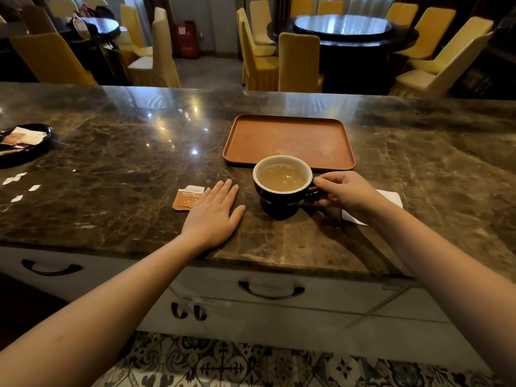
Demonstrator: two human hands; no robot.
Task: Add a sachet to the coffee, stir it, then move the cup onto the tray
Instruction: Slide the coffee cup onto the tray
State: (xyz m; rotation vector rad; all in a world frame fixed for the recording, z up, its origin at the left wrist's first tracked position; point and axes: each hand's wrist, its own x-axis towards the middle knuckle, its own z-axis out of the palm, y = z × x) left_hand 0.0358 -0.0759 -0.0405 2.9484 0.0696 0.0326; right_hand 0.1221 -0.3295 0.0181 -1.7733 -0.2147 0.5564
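Observation:
A black cup (282,203) with a white inside holds light brown milky coffee and stands on the marble counter, just in front of the near edge of an orange-brown tray (289,139). The tray has nothing on it. My right hand (342,192) is closed around the cup's handle on its right side. My left hand (213,212) lies flat on the counter to the left of the cup, fingers spread, holding nothing. A torn orange sachet (185,198) lies beside its fingertips, partly under the hand's edge.
A white napkin (391,198) lies under my right wrist. A black dish (26,145) with more sachets sits at the far left, with white paper scraps (16,185) near it. Yellow-covered chairs and dark round tables stand beyond the counter.

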